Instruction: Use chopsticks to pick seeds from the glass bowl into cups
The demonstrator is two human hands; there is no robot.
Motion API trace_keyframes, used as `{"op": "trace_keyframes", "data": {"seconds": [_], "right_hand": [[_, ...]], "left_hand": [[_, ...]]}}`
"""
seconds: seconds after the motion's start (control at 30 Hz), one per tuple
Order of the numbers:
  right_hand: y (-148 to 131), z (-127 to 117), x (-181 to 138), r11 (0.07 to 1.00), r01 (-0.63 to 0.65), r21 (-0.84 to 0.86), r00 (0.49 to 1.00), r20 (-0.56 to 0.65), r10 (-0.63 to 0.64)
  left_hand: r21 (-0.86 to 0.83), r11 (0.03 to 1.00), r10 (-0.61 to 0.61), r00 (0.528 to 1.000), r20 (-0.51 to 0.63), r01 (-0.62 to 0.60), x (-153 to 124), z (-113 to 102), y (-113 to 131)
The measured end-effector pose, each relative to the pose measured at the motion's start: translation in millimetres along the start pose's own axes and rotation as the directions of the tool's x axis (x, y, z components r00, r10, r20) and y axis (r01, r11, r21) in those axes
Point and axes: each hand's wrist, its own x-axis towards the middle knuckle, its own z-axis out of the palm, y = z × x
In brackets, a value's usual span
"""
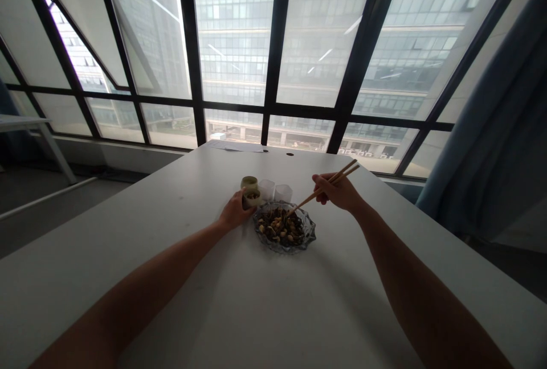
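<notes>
My right hand grips a pair of wooden chopsticks, whose tips reach into a scalloped glass bowl. Dark, shredded-looking pieces and pale nut-like pieces fill this bowl; their exact kind is too small to tell. At the bowl's left rim, my left hand is closed around a small yellow-green cup with some pieces inside. Just behind it stands another yellow-green cup. Two whitish, translucent cups stand side by side behind the bowl.
The white table stretches toward a wall of black-framed windows. Sheets of paper lie at its far edge, near a dark round hole. A blue curtain hangs on the right, and another white table stands at far left.
</notes>
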Motion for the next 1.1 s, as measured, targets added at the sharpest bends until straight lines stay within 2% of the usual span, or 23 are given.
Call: {"op": "trace_keyframes", "data": {"seconds": [0.07,0.17,0.33,0.5,0.67,0.8,0.9,1.0,1.1], "right_hand": [[-1,-7,-1,0.999,0.003,-0.042,1.0,0.005,-0.003],[-3,-13,-3,0.995,0.018,-0.102,0.996,0.089,-0.009],[-2,-10,-4,0.986,0.048,-0.161,0.978,0.206,-0.014],[-3,-6,-3,0.987,0.064,-0.15,0.98,0.197,-0.034],[4,-11,1,1.0,-0.02,-0.006,0.999,0.05,0.02],[28,-23,9,0.984,-0.065,0.167,0.996,-0.05,0.074],[53,-35,15,0.945,-0.126,0.301,0.984,-0.08,0.157],[75,-44,17,0.888,-0.198,0.414,0.965,-0.075,0.25],[90,-50,15,0.84,-0.245,0.483,0.946,-0.069,0.316]], "left_hand": [[0.002,1.0,0.003,1.0,0.002,-0.003,0,0,0],[0.007,1.0,0.002,1.0,0.01,-0.002,0,-1,0],[0.001,1.0,-0.002,1.0,0.011,0.002,0,-2,2],[-0.007,1.0,0.004,1.0,0.016,-0.004,0,-2,1],[-0.016,1.0,-0.006,1.0,0.005,0.006,-1,-2,1],[-0.012,1.0,0.001,1.0,0.01,-0.001,-1,-1,0],[-0.024,1.0,-0.004,1.0,0.009,0.004,1,-1,0],[-0.084,0.994,-0.074,0.997,0.003,0.074,3,-5,2],[-0.061,0.994,-0.091,0.993,-0.079,0.087,5,-14,10]]}}
